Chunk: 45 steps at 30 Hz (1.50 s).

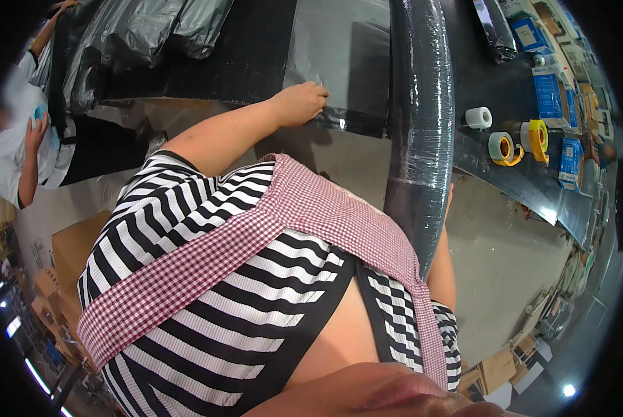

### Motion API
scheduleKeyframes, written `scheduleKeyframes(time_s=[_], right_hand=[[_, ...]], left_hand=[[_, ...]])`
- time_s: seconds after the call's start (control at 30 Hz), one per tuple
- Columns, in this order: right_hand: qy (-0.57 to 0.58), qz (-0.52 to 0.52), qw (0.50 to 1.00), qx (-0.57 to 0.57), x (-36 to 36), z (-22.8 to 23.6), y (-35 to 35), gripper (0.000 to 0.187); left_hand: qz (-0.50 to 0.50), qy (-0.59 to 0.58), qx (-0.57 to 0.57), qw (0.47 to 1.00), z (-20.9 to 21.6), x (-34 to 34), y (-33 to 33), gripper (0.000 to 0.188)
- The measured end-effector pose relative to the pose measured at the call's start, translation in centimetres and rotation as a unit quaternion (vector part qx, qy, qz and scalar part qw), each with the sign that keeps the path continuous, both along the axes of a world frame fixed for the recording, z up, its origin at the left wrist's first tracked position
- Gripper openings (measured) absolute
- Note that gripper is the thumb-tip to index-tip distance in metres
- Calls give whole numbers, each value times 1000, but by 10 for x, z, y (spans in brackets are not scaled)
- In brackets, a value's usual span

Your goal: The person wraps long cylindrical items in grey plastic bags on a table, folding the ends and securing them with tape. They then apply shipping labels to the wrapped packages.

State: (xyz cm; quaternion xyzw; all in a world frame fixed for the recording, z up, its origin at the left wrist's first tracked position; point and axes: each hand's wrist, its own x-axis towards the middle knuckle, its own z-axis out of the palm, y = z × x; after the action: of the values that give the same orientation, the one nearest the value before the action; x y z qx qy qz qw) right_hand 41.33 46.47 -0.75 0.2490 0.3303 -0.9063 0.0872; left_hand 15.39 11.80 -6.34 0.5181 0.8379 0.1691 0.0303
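The curled left hand is at the near edge of the film sheet on the tabletop, the wrapped roll alongside mostly hides the right hand, and neither grip can be determined.

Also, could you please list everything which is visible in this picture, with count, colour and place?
Wrapped roll: one, dark under clear film, right of centre
Sheet: one, translucent grey, top centre
Wrapped bundles: several, silvery grey, upper left
Slim bundle: one, dark, upper right
Tabletop: count unclear, black, across the top
Tape rolls: three, one white, two partly yellow, right
Printed boxes: at least three, blue-and-white, far right
Cartons: several, brown, lower left and right
Co-worker: one, white top, left
Apron: one, red-and-white checked, centre
Left grip: one, bare, at sheet's near-left corner
Right grip: one, bare, mostly hidden behind roll
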Motion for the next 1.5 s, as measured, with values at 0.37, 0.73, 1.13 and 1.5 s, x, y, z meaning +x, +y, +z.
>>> scheduleKeyframes(time_s=[0.37, 0.73, 1.13, 1.5], right_hand=[[-58, 133, 976, 165, 29, -4, 38, 81], [-48, 381, 918, 104, 30, 64, 25, 114], [-68, 381, 915, 110, 55, 49, 45, 114], [-22, 344, 928, 142, 43, 26, 35, 114]], left_hand=[[210, -236, 62, 947, 27, -30, 17, 19], [234, -727, 377, 525, -29, -153, -12, 19], [225, -532, 309, 755, 37, -143, -4, 15], [187, -49, 398, 897, 103, -102, 59, 15]])
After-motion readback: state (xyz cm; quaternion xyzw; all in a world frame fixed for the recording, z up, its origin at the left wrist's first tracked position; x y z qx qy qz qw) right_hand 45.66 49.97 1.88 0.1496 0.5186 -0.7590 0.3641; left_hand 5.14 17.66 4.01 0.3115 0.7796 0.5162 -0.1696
